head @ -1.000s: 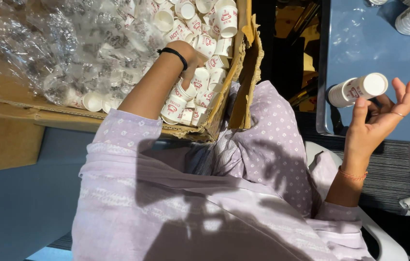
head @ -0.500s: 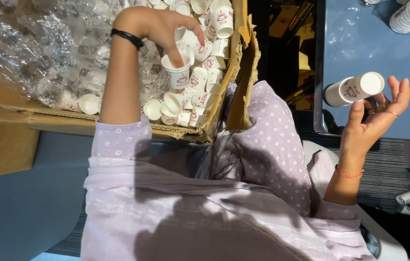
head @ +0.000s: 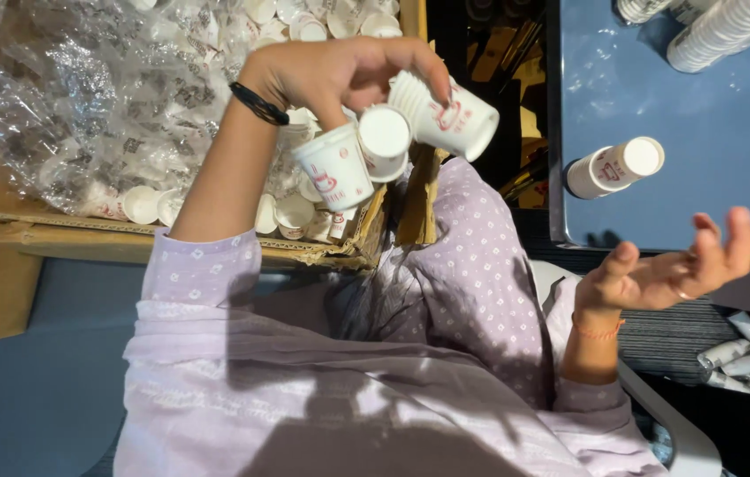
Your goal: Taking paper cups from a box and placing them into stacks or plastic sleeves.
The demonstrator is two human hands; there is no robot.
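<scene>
White paper cups [head: 393, 141], three loose ones with red print, are pinched in the left hand [head: 340, 75] above the near corner of the cardboard box [head: 216, 247]; the fingers curl tight over their rims while the cup bodies splay outward, one pointing right, two hanging down; the right hand [head: 671, 269] is spread wide and palm-up beside the blue table [head: 702, 177], holding nothing; a short stack of nested cups [head: 613, 166] lies on its side on that table just beyond it. As a judgement, the grip looks loose for three cups at once; squeezing the rims together and keeping the bundle low over the lap would guard against a drop; the open palm is well placed to take them one by one, mouths turned the same way for nesting; more cups fill the box under crinkled clear plastic film [head: 66, 97].
</scene>
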